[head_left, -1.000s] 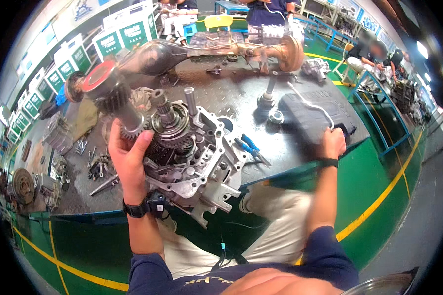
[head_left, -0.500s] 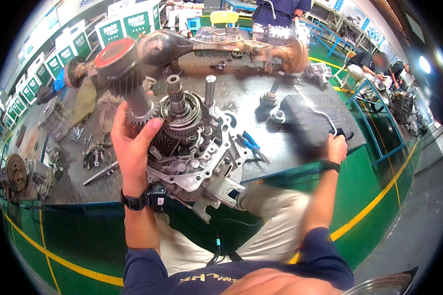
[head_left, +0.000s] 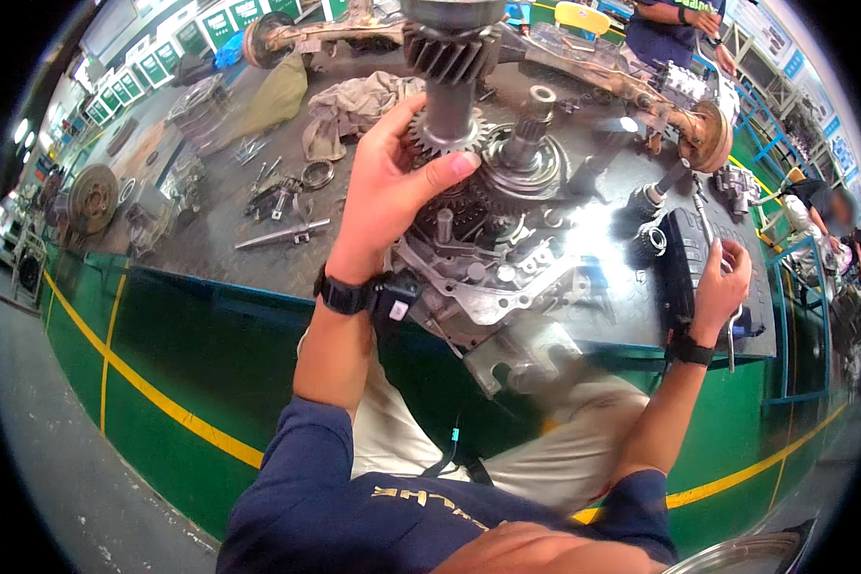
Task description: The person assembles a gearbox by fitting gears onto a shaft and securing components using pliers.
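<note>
My left hand (head_left: 385, 191) is closed around the lower toothed collar of a gear shaft (head_left: 450, 110), thumb in front. The shaft stands upright, its helical gear at the top edge of the view. Just right of it rises another splined shaft with a bearing (head_left: 526, 148). Both stand over an open gearbox housing (head_left: 488, 304) at the bench's near edge; blur hides some of its detail. My right hand (head_left: 719, 292) pinches a bent metal crank handle (head_left: 706, 222) beside a dark case (head_left: 680, 263), fingertips near the rod.
A long rusty axle (head_left: 598, 72) lies across the back of the bench, ending in a drum (head_left: 706, 134). A crumpled cloth (head_left: 368, 103) and a metal rod tool (head_left: 282, 235) lie left. A small gear (head_left: 652, 239) sits near the case. A co-worker (head_left: 665, 29) stands at the back.
The view has swung, so the bench appears shifted rightward. My left hand keeps its hold on the gear shaft. My right hand's fingers have loosened and shifted on the crank handle, which now stands more upright.
</note>
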